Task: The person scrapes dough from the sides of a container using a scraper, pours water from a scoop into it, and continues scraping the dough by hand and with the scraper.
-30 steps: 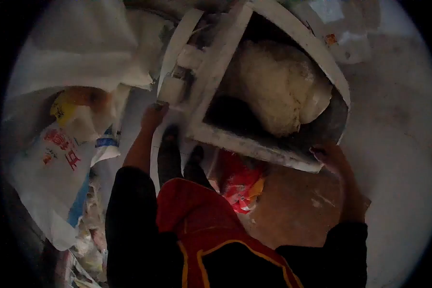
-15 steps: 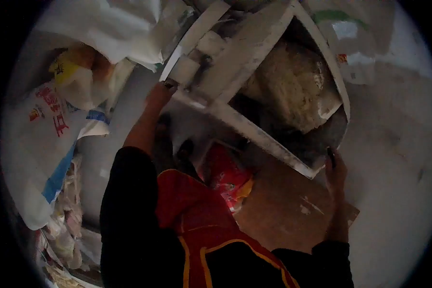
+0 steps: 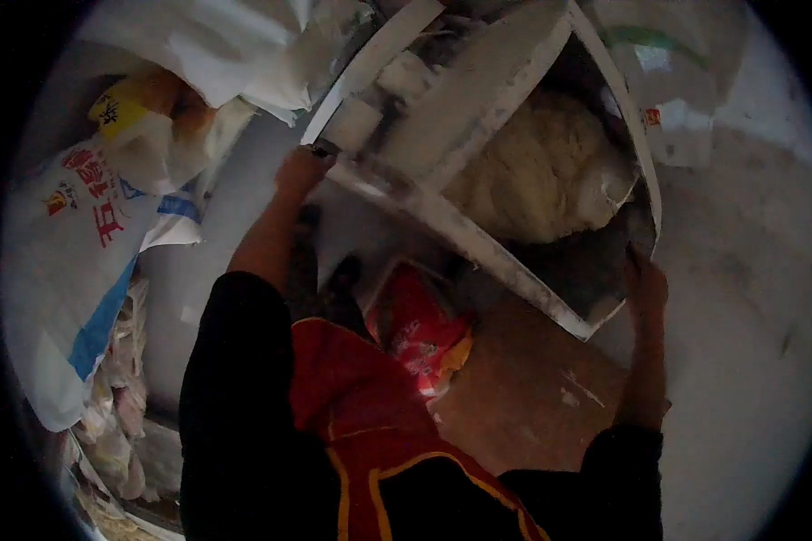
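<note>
A large bin (image 3: 505, 257) with pale, dusty rims stands in front of me, divided by a slanting beam. In its right compartment lies a big pale yellow lump that looks like dough (image 3: 541, 171). My left hand (image 3: 302, 171) is closed on the bin's left front corner, where a small dark piece shows at the fingertips. My right hand (image 3: 645, 275) is at the right side wall near the front corner, its fingers bent over the rim. The fingertips of that hand are dark and partly hidden.
White printed sacks (image 3: 90, 207) stand at the left, and white sheeting (image 3: 216, 54) hangs above them. A red packet (image 3: 415, 329) and a brown board (image 3: 514, 379) lie on the floor before the bin. Another sack (image 3: 677, 117) stands at the right.
My right hand has moved up along the side wall, away from the front corner. The dough lump has changed outline and looks rounder. My left hand stays at its corner.
</note>
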Demonstrator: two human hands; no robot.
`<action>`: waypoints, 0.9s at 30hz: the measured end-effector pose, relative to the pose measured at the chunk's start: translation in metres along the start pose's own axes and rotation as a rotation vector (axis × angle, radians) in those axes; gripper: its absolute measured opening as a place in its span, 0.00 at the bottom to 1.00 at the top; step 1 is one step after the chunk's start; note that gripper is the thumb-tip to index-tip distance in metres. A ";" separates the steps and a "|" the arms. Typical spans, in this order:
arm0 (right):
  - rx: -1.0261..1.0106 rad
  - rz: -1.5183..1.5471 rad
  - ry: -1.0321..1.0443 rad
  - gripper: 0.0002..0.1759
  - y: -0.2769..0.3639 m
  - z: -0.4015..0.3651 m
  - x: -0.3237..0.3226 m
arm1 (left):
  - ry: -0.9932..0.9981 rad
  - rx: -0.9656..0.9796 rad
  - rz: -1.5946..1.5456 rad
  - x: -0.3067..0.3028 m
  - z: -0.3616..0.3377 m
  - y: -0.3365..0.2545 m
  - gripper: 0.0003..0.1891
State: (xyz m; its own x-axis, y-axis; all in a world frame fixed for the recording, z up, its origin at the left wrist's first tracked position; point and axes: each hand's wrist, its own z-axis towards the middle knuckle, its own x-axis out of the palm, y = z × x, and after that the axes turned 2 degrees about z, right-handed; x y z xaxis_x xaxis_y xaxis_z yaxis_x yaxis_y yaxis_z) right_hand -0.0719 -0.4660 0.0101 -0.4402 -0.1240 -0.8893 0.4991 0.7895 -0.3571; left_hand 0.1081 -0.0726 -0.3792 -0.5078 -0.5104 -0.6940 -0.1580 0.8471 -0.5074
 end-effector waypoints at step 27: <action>0.025 0.533 -0.238 0.19 0.000 -0.078 0.034 | 0.108 -0.028 -0.026 -0.006 0.001 0.001 0.30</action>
State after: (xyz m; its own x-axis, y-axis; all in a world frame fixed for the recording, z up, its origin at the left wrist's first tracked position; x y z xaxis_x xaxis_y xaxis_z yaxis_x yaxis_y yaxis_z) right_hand -0.1450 -0.4231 0.0019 0.0547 0.1530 -0.9867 0.6247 0.7656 0.1534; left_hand 0.1119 -0.0689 -0.3763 -0.5911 -0.5143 -0.6213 -0.1951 0.8386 -0.5086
